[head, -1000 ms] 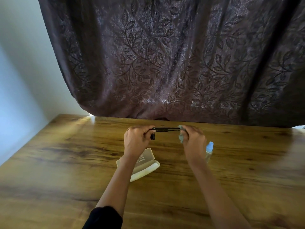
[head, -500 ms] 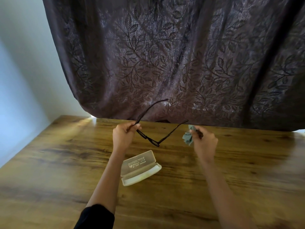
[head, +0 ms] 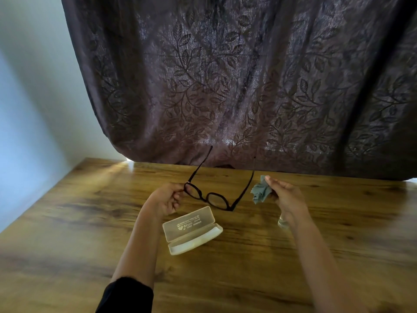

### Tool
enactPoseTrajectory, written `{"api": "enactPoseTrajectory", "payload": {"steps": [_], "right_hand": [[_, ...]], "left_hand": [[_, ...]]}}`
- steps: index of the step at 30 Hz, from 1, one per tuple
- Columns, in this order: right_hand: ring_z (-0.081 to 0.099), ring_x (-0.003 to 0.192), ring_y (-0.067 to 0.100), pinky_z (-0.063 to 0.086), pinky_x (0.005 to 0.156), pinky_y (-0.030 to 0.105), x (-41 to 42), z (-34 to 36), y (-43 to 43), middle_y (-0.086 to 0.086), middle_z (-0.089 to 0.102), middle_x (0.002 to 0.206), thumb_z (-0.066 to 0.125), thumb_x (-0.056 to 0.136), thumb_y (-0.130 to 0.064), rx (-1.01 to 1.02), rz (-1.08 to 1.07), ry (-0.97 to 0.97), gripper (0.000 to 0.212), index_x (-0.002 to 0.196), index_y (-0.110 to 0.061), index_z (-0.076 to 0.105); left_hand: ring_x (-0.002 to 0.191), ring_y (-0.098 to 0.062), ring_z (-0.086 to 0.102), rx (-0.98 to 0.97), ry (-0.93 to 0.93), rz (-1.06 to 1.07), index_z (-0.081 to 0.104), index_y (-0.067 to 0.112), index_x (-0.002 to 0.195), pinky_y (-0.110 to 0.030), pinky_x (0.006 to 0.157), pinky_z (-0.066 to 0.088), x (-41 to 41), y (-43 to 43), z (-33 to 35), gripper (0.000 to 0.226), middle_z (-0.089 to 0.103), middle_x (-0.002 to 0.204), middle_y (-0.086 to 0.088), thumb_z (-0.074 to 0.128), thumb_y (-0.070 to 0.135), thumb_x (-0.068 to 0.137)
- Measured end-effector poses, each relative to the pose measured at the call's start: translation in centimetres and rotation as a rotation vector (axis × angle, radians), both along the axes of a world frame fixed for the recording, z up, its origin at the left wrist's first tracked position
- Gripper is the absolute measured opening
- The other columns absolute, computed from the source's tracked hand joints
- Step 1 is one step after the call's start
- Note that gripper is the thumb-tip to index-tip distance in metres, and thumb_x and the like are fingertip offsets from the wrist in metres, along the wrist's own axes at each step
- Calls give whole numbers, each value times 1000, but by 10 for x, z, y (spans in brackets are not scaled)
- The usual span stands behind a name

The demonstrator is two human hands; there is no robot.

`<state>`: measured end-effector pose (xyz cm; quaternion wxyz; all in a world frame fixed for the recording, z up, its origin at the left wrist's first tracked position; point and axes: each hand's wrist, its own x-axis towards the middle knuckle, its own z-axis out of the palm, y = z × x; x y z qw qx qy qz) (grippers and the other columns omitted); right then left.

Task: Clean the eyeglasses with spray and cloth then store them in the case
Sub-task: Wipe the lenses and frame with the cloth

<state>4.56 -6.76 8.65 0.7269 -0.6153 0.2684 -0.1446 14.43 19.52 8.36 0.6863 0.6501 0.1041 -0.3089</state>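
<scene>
Opened out since a second ago, when they were held folded between both hands, the eyeglasses [head: 206,199] now have both temples spread, and the right hand has come away from them; the left hand [head: 165,199] alone carries them, fingers curled, thumb and fingertips pinching the frame's left end just by the hinge; a dark sleeve [head: 126,294] covers that arm near the bottom edge; the eyeglasses sit just above the counter [head: 67,222], between the two hands, and whether their lower right corner touches the wood I cannot tell; the front's long axis runs from the left hand rightward and toward the person, and both temples point up and away toward the curtain [head: 225,86]; just below them, near the left wrist, the case [head: 191,230] lies open on the counter, lid raised with print on its inner face, long axis slanting from near-left to far-right; the cloth [head: 260,192], crumpled and grey-blue, hangs just beside the right temple, apparently apart from it; the right hand [head: 286,195] grips it between thumb and loosely bent fingers; the spray bottle [head: 283,222] shows only partly behind the right wrist.
</scene>
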Motion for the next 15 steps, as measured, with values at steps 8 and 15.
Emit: {"api": "enactPoseTrajectory", "payload": {"steps": [8, 15], "right_hand": [[60, 75, 10, 48, 65, 22, -2, 15, 7, -2, 68, 80, 55, 86, -33, -2, 364, -47, 24, 87, -13, 70], [48, 46, 2, 41, 42, 15, -2, 26, 22, -12, 55, 46, 53, 90, -24, 70, 277, -133, 27, 69, -10, 62]], "left_hand": [[30, -1, 31, -72, 149, -37, 58, 16, 72, -12, 36, 19, -7, -3, -3, 22, 60, 58, 8, 45, 14, 88], [34, -1, 40, 55, 65, 27, 63, 14, 74, -12, 35, 24, -2, -15, -5, 23, 54, 47, 7, 49, 20, 90]]}}
